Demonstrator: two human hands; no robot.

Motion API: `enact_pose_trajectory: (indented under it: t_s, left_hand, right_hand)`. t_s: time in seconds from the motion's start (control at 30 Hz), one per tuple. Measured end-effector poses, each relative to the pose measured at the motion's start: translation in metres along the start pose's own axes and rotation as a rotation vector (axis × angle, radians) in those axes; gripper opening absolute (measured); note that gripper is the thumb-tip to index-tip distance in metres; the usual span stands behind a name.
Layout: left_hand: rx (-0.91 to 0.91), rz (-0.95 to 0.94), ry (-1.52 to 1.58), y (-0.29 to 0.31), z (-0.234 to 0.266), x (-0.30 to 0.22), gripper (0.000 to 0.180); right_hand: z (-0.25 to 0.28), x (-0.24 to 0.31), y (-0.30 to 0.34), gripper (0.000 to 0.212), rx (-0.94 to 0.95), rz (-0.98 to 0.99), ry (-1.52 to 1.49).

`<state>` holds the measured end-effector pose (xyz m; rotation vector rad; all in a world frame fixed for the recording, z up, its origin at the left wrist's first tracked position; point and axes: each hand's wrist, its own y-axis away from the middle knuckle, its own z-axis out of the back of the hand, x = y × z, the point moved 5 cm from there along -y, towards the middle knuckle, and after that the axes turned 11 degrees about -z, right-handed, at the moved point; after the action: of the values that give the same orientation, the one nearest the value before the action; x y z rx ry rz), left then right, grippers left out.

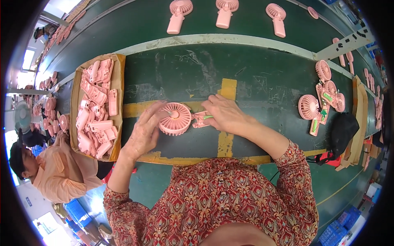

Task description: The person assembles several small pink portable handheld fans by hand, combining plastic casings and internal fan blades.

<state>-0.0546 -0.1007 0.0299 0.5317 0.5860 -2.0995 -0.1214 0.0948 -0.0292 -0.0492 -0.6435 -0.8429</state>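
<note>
A pink handheld fan lies in front of me with its round slatted head (175, 119) on the left and its opened handle (200, 121) on the right. My left hand (144, 130) grips the left rim of the head, fingers over the top edge and thumb below. The fingers of my right hand (225, 115) are closed on the right end of the handle and hide part of it. A small green piece (208, 117) shows beside those fingers, inside the handle.
At my left stands a cardboard box (122, 78) of pink handle shells. Several partly assembled fans (308, 107) lie at the right, near a black cap-like object (344, 130). Beyond a pale rail (230, 38), finished-looking fans (223, 16) rest. A co-worker (61, 176) sits at the far left.
</note>
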Motion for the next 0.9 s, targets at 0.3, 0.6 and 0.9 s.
enact_pose_trajectory:
  t_s: [0.3, 0.6, 0.9]
  left_hand:
    - [0.095, 0.526, 0.086, 0.013, -0.015, 0.017, 0.066]
    - [0.538, 0.556, 0.100, -0.012, -0.014, 0.023, 0.064]
    - [-0.374, 0.360, 0.767, -0.026, 0.023, 0.020, 0.059]
  right_hand:
    - [0.005, 0.006, -0.005, 0.023, -0.017, -0.104, 0.065]
    - [0.024, -0.024, 0.012, 0.029, -0.009, -0.213, -0.296]
    - [-0.015, -0.044, 0.027, 0.050, 0.378, -0.505, -1.302]
